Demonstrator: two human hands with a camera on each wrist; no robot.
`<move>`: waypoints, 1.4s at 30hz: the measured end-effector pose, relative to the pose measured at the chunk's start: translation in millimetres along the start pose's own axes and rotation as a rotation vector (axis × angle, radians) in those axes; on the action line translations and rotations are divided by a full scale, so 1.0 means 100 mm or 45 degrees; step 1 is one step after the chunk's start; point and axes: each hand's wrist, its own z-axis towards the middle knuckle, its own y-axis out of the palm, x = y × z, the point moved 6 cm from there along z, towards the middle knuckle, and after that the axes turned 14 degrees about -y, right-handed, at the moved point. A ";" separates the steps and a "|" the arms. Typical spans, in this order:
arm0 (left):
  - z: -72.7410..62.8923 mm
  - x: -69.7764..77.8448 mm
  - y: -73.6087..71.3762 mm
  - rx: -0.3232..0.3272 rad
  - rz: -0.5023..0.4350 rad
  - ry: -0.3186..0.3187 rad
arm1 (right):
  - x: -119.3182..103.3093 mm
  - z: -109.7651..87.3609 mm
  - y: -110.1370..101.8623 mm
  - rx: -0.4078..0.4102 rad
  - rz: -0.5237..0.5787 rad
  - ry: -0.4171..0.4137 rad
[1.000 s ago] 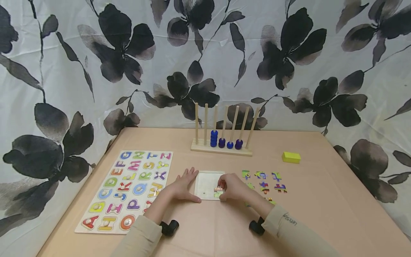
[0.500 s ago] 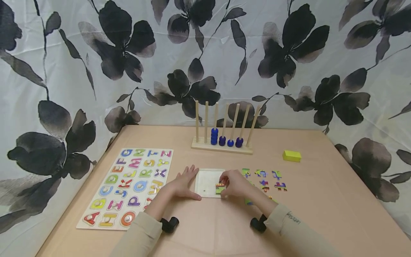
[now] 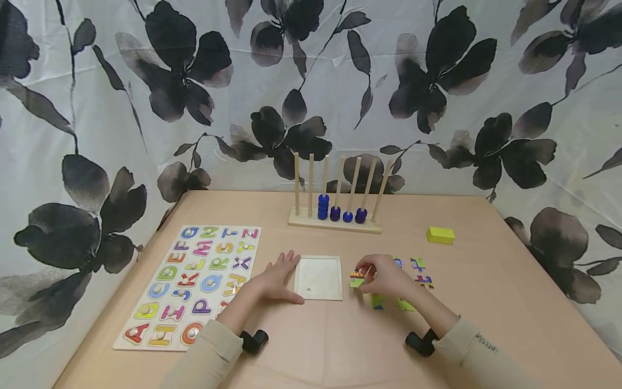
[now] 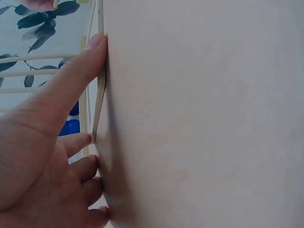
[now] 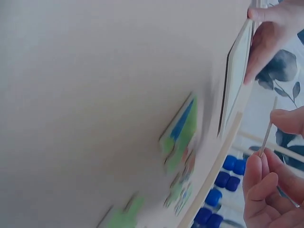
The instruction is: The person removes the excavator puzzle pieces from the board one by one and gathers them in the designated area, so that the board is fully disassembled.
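Observation:
A small white puzzle tray (image 3: 318, 278) lies on the table with no pieces in it. My left hand (image 3: 275, 282) rests against its left side, fingers spread; in the left wrist view the thumb (image 4: 71, 78) touches the tray's edge. To the right of the tray, my right hand (image 3: 389, 278) pinches a jigsaw piece (image 3: 356, 282) with green and reddish print. In the right wrist view that thin piece (image 5: 267, 137) is seen edge-on between thumb and fingers, off the table. More jigsaw pieces (image 3: 418, 263) lie below and beyond the right hand, partly hidden by it.
An alphabet board (image 3: 182, 297) lies at the left, close to the left forearm. Behind the tray stands a wooden peg abacus (image 3: 335, 224) with blue beads. A yellow block (image 3: 440, 235) sits at the back right. A floral cloth (image 3: 437, 151) hangs behind the table.
My right hand has moved right, carrying the jigsaw piece from above the tray to beside the loose pieces. My left hand has stayed at the tray's left side.

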 end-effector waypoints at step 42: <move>0.02 0.01 0.00 0.024 0.018 -0.022 | 0.81 -1.04 -0.64 -0.120 -0.173 0.035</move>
